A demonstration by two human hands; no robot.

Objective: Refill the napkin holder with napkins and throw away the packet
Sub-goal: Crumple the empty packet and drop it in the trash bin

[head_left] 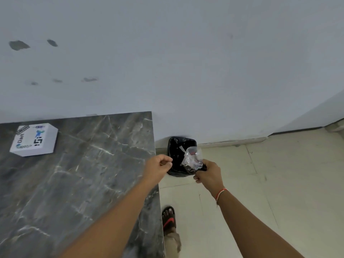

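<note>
- The right hand (209, 175), just right of the frame's centre, grips a crumpled clear plastic packet (191, 158); the fingers are closed around its lower end, and the loose upper part sticks up and to the left.
- The packet hangs in front of the mouth of a small bin (178, 146) lined with a black bag, which stands on the floor against the wall, in the middle of the frame (whether the packet touches the liner cannot be told).
- The left hand (159, 165), a little left of centre, holds nothing; its fingers are curled loosely inward with thumb and forefinger nearly meeting, and it sits at the right edge of the table, just beside the bin's left side.
- A red thread (220, 194) circles the right wrist.
- The dark grey marble-patterned table (74, 183) fills the lower left of the frame, and the left forearm crosses above its right edge.
- A white box (34, 139) with printed logos (the word "Dart" is legible) lies flat on the table at the far left, well apart from both hands.
- A foot in a black and red sandal (169, 217) stands on the pale tiled floor (279, 183) at lower centre, beside the table's edge.
- The pale wall (186, 62) takes up the upper half, with a few dark scuffs at upper left.
</note>
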